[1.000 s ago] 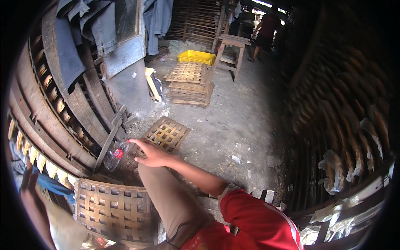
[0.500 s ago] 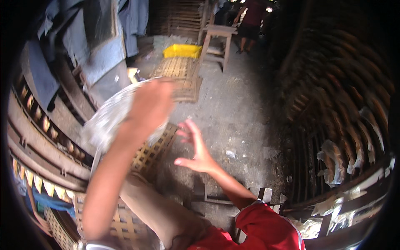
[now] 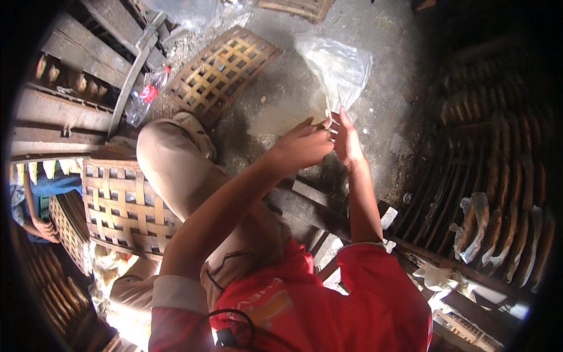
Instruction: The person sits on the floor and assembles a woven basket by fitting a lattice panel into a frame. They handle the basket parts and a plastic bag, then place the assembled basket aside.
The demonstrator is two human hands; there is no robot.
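A clear plastic bag [image 3: 346, 61] hangs in front of me above the floor, its gathered end between my hands. My left hand [image 3: 305, 142] is closed with the bag's edge in its fingers. Right beside it, my right hand [image 3: 348, 139] grips the same gathered end, its fingers partly hidden behind the left hand. A woven bamboo tray [image 3: 199, 100] lies on the floor to the left of the bag.
A plastic bottle [image 3: 139, 107] with a red cap lies beside wooden beams on the left. Another woven tray [image 3: 105, 202] is near my leg. Racks of long brown pieces [image 3: 498, 223] line the right. A co-worker's hand [image 3: 44, 227] shows at far left.
The view has tilted downward. My left hand has brought the plastic bag rightward, and my right hand, open before, has come to the bag beside it.
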